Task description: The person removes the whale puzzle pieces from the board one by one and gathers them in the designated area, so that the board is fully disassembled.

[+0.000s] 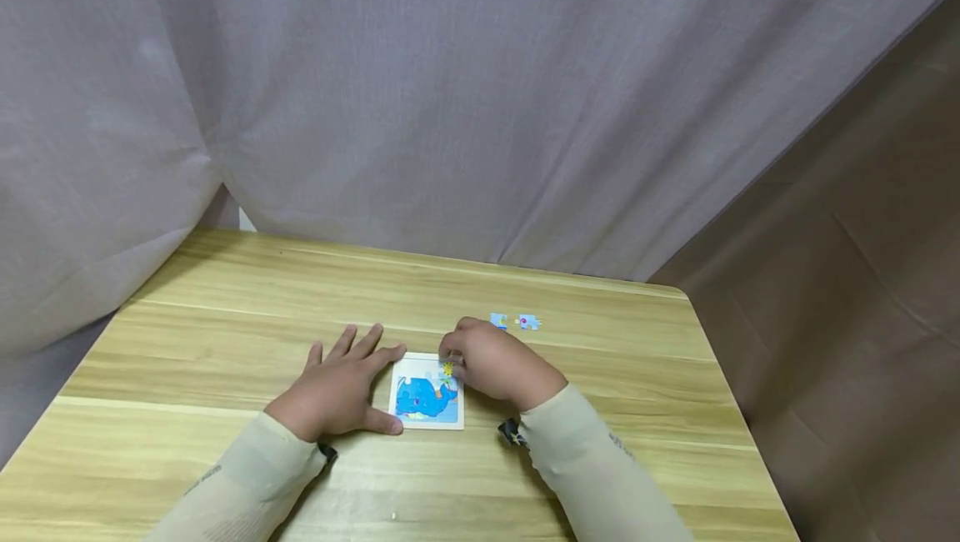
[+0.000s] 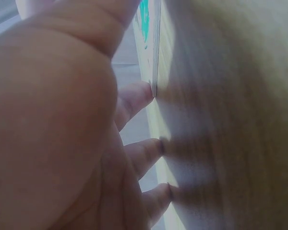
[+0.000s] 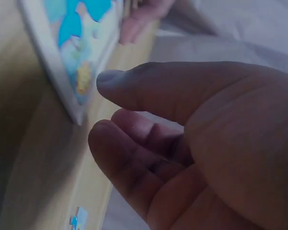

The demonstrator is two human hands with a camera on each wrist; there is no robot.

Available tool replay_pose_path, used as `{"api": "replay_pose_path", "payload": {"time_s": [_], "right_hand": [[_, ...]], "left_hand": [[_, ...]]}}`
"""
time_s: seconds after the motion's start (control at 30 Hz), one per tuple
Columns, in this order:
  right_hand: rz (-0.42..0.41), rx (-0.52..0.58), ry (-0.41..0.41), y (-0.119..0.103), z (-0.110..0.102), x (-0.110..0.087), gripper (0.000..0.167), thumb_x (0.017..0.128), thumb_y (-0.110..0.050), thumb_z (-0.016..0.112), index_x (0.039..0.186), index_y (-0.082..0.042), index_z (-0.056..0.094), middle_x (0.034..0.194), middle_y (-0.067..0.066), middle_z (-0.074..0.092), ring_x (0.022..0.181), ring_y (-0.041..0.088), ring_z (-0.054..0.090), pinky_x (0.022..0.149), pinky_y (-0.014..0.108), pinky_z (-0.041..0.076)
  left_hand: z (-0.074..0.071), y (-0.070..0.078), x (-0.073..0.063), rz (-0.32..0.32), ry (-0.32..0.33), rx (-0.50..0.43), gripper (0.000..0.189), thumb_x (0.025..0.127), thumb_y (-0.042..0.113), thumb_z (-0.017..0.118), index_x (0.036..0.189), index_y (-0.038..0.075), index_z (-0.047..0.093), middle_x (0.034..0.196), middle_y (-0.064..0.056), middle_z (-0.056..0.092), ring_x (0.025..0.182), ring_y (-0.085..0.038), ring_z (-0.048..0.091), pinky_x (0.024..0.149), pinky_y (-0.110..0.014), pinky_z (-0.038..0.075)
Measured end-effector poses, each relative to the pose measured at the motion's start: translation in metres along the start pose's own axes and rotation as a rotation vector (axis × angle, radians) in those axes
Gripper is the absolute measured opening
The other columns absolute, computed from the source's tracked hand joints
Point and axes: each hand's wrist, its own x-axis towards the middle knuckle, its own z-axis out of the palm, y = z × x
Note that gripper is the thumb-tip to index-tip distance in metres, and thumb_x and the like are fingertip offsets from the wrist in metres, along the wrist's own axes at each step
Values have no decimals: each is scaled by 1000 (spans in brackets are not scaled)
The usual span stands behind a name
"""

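Jigsaw tray [image 1: 427, 427] with a blue whale picture lies flat on the wood-grain table [image 1: 637, 409]. Left hand [image 1: 337, 392]: fingers spread, index finger and thumb touching the tray's left corners, grasping nothing. Right hand [image 1: 495, 363]: at the far right corner, beside the yellow sun [image 1: 448, 368]; thumb and fingertips apart, released. Two loose jigsaw pieces [image 1: 529, 322] lie just beyond it.

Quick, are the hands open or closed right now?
Left hand: open, touching the square, white-framed blue whale puzzle.
Right hand: open, loosely curled, holding nothing.
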Motion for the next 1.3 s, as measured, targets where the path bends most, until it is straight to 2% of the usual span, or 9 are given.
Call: {"api": "replay_pose_path", "payload": {"time_s": [0.13, 0.33, 0.57, 0.8, 0.97, 1.1, 1.2, 1.3], "right_hand": [[-9, -72, -45, -5, 3, 0, 25, 103, -5, 78, 125, -16, 83, 114, 1, 74, 102, 13, 67, 96, 34, 63], [24, -139, -84, -12, 6, 2, 31, 105, -4, 74, 131, -20, 81, 113, 0, 73, 98, 12, 66, 96, 34, 63], [14, -218, -115, -16, 7, 5, 26, 105, -9, 76, 127, -19, 85, 112, 0, 75, 100, 13, 69, 98, 34, 63], [21, -212, -144, -17, 3, 10, 23, 103, -10, 80, 124, -17, 85, 115, 1, 77, 104, 16, 72, 100, 36, 63], [4, -200, -160, -19, -2, 18, 21, 98, -1, 80, 110, -18, 83, 102, -3, 74, 92, 12, 65, 90, 32, 61], [-25, -214, -189, -22, -5, 26, 17, 106, -5, 73, 96, -19, 78, 88, -7, 65, 81, 11, 55, 78, 28, 52], [-24, -221, -210, -23, -8, 29, 22, 111, -9, 67, 94, -18, 78, 84, -8, 63, 78, 11, 52, 76, 27, 50], [-8, -210, -232, -23, -10, 30, 22, 111, -7, 66, 95, -18, 78, 83, -8, 63, 77, 11, 52, 76, 27, 50]], "left_hand": [[-1, 1, -1, 4, 3, -3, 119, 75, 78, 91, 174, 34, 44, 189, -14, 21, 173, -56, 12, 125, -93, 9], [-2, 4, -3, 9, -1, -12, 118, 75, 78, 91, 174, 33, 44, 189, -14, 21, 173, -57, 13, 125, -93, 9], [-2, 4, -4, 9, 2, -11, 119, 74, 79, 91, 174, 33, 45, 189, -14, 22, 173, -57, 14, 125, -93, 9], [-1, 2, -1, 10, 2, -13, 119, 74, 79, 91, 174, 34, 44, 189, -14, 21, 173, -56, 12, 125, -93, 7], [-1, 1, -2, 9, 7, -9, 118, 75, 78, 91, 174, 34, 44, 189, -13, 21, 173, -56, 12, 125, -93, 8], [-1, 1, -3, 3, 3, -17, 117, 76, 77, 91, 174, 35, 44, 189, -13, 20, 174, -55, 11, 125, -92, 8], [-1, 3, -4, 11, 4, -24, 117, 76, 77, 92, 174, 34, 45, 189, -14, 22, 173, -56, 12, 125, -93, 8], [-2, 4, -4, 17, 3, -20, 117, 76, 77, 91, 174, 34, 45, 189, -14, 22, 173, -56, 12, 125, -93, 9]]}}
